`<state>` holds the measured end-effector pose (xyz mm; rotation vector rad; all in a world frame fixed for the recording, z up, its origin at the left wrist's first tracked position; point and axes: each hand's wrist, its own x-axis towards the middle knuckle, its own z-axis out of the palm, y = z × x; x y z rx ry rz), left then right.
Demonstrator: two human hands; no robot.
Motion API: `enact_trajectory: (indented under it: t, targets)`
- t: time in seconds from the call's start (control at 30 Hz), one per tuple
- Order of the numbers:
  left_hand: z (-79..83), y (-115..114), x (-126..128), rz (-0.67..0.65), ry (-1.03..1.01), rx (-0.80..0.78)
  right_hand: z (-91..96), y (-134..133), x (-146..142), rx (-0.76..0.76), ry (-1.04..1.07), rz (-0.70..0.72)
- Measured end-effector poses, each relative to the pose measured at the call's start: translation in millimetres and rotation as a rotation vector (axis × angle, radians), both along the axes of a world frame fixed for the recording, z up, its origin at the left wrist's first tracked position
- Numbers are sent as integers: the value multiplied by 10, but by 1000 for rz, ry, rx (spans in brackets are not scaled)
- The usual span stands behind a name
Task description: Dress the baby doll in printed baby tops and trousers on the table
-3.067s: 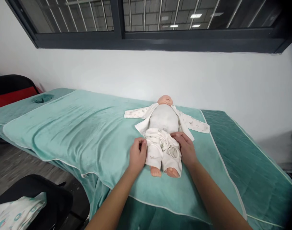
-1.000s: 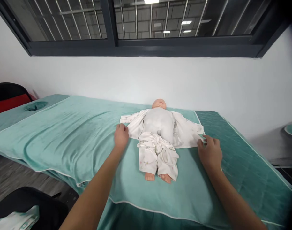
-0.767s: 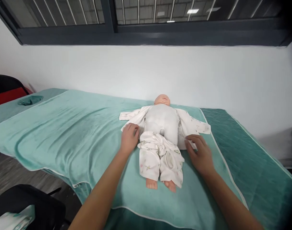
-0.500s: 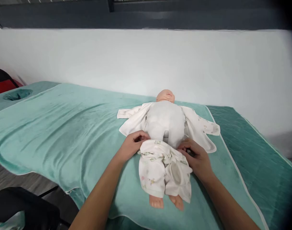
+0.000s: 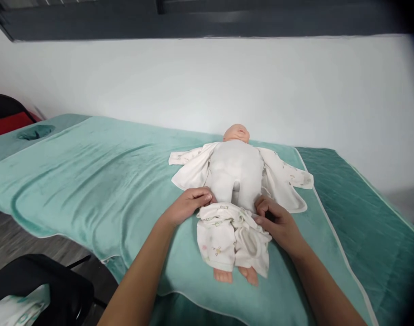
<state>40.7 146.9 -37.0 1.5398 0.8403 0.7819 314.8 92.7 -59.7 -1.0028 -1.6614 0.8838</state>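
Head view showed the white trousers (image 5: 215, 246) bunched around the doll's (image 5: 235, 165) legs, its feet (image 5: 223, 275) poking out below. Beside the doll, the left hand (image 5: 193, 202) and right hand (image 5: 275, 220) were nearly closed, each apparently pinching the waistband between thumb and fingers. An uneven tug could have twisted the trousers, or a hard one dragged the doll along the blanket (image 5: 115, 181), since no hand steadied its body; the crumpled legs might also have snagged on its feet. An open jacket (image 5: 284, 181) lay spread to both sides of the doll. Some fingertips were hidden, whether arms filled the sleeves could not be told, and, well apart from the doll, the chair's (image 5: 57, 280) printed cloth (image 5: 23, 308) was cut off.
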Motion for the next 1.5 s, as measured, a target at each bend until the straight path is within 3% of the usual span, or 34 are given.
enact_trajectory:
  t: [0.17,0.33,0.6,0.87,1.07,1.23,1.5]
  targets:
    - [-50,-73,12,21,-23,-9,-65,-45,27,-101,69,-96]
    - [-62,-156,-54,-41,-27,9,-100,-28,40,-196,165,-218]
    - [-96,-246,-112,-62,-86,16,-82,-102,63,-197,77,-40]
    - [-241,-281,-85,86,-208,-96,-163,-246,49,-203,45,-106]
    - [-281,-304,-7,303,-98,60,-103,-264,32,-81,-117,-83]
    - [-343,-268,72,499,162,308,-69,-252,40,-99,-166,-117]
    - [-393,-195,99,500,334,436,-107,-302,-2,-168,-97,-247]
